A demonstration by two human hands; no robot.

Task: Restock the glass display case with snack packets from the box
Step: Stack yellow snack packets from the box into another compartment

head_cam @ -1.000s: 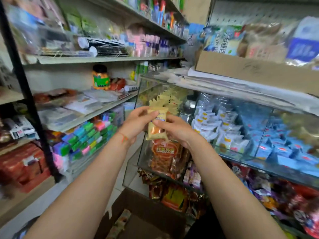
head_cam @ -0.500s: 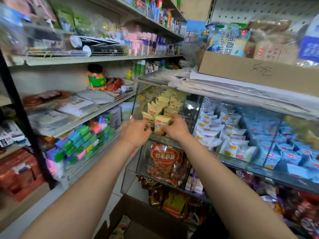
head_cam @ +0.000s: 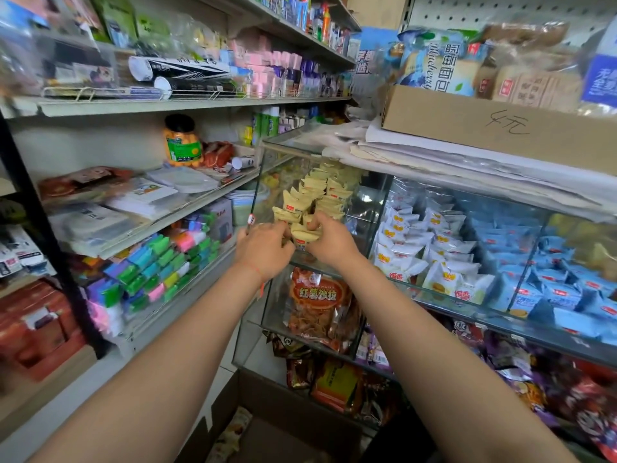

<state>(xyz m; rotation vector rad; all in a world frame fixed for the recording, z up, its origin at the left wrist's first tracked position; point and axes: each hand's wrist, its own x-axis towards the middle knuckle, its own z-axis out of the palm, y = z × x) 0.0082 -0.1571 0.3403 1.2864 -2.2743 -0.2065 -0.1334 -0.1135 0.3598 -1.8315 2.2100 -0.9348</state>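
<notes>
A glass display case (head_cam: 267,182) stands at the middle, its left compartment holding a row of pale yellow snack packets (head_cam: 320,192). My left hand (head_cam: 263,248) and my right hand (head_cam: 330,242) are both at the front of that row, fingers curled round one yellow snack packet (head_cam: 305,233) between them, just inside the case's open side. An open cardboard box (head_cam: 283,409) sits on the floor below my arms, with a few packets showing in it.
White packets (head_cam: 414,248) and blue packets (head_cam: 551,289) fill the case's other compartments. A big orange snack bag (head_cam: 317,305) lies on the shelf below. A cardboard box (head_cam: 484,125) of bread rests on top. Stationery shelves (head_cam: 150,262) line the left.
Both hands moved forward and up with the yellow packet, from in front of the case into its left compartment, up against the row of packets.
</notes>
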